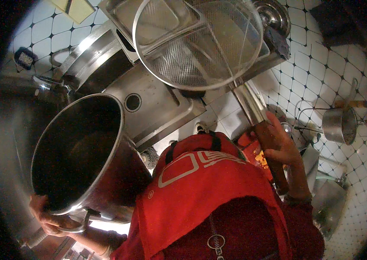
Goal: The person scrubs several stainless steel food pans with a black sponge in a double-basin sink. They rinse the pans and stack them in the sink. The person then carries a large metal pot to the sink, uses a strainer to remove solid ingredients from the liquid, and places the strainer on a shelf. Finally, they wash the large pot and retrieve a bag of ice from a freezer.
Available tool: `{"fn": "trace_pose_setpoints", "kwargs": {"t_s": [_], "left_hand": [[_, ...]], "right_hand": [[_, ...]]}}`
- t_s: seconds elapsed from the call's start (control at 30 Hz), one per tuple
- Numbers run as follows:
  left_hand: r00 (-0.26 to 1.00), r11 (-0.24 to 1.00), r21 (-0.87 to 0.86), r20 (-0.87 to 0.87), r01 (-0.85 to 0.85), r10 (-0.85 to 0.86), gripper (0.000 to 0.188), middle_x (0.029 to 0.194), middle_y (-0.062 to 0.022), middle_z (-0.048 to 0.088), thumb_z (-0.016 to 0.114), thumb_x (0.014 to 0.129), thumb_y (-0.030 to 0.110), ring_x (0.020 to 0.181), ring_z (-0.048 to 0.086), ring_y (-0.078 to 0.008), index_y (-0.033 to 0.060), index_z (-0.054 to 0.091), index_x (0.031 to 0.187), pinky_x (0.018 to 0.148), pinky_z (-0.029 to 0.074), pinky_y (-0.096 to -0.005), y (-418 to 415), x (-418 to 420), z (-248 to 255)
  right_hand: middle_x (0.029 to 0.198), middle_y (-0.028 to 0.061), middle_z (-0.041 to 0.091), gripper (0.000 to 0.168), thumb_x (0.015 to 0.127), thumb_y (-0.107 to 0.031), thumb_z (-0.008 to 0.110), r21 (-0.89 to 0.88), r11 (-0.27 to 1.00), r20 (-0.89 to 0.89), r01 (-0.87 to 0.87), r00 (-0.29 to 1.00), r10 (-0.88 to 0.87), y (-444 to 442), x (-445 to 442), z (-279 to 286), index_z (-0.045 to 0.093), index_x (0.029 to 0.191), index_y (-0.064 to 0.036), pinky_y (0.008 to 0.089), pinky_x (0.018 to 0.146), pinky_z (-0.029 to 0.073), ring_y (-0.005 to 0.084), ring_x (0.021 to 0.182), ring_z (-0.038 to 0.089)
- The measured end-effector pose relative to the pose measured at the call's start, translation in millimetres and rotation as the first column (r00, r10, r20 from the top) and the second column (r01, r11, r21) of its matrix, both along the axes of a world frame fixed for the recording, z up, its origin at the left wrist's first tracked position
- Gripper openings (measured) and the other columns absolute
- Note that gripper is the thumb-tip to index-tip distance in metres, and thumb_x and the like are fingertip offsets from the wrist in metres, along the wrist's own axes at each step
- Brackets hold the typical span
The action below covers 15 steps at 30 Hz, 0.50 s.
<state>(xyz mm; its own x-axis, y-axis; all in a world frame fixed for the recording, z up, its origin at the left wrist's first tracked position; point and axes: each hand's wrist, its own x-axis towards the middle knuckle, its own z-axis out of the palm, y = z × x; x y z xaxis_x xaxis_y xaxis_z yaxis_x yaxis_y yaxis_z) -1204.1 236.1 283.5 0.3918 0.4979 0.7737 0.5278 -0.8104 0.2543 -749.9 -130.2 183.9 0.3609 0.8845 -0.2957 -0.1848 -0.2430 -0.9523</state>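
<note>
My left hand point(51, 218) grips a tall metal stockpot point(123, 182) at its rim, beside the looped side handle. The pot is tilted with its mouth facing up and away from me; its inside is dark, so I cannot tell what it holds. In my right hand point(282, 144) is a large round wire-mesh strainer point(183, 63), held by its brown wooden handle point(263, 135). The mesh is raised over metal pans point(151, 16), which show through it.
A stainless sink basin point(157, 110) with a round drain lies between pot and strainer. The faucet point(51, 85) is at the left. On the tiled wall point(304, 87) at the right hangs a small saucepan point(339, 125). A metal lid point(273, 18) leans at the back.
</note>
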Motion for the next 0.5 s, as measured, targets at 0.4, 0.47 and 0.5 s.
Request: {"fn": "trace_pose_setpoints", "kwargs": {"t_s": [0.4, 0.47, 0.5], "left_hand": [[0.972, 0.985, -0.014, -0.159, 0.172, -0.171, 0.04, 0.083, -0.0128, 0.055, 0.042, 0.079, 0.037, 0.082, 0.052, -0.0277, 0.0001, 0.058, 0.078, 0.075, 0.04, -0.0413, -8.8, 1.7, 12.1], [0.979, 0.988, -0.013, -0.129, 0.156, -0.156, 0.038, 0.08, -0.0115, 0.054, 0.044, 0.077, 0.037, 0.079, 0.051, -0.0257, 0.0012, 0.057, 0.075, 0.072, 0.04, -0.0404, -12.5, 7.7, 15.8], [0.983, 0.991, -0.022, -0.125, 0.132, -0.134, 0.037, 0.078, -0.0108, 0.053, 0.044, 0.077, 0.036, 0.078, 0.051, -0.0243, 0.0018, 0.056, 0.074, 0.071, 0.04, -0.0398, -13.3, 8.5, 19.0]], "right_hand": [[0.067, 0.0066, 0.054, 0.043, 0.086, -0.011, 0.053, -0.035, 0.995, 0.13, -0.094, 0.987, 0.098, 172.6, -25.8, -14.2, 0.032, 0.121, 0.002, 0.0257, 0.047, 0.045, 0.0138, 0.049, 0.052], [0.067, 0.0069, 0.055, 0.041, 0.086, -0.016, 0.054, 0.068, 0.987, 0.113, -0.148, 0.984, 0.14, 189.4, -30.0, -19.0, 0.034, 0.117, 0.002, 0.026, 0.046, 0.045, 0.0129, 0.051, 0.053], [0.068, 0.0071, 0.055, 0.041, 0.086, -0.019, 0.055, 0.121, 0.978, 0.097, -0.171, 0.982, 0.16, 198.2, -34.3, -23.9, 0.035, 0.115, 0.002, 0.0262, 0.046, 0.045, 0.0124, 0.052, 0.054]]}}
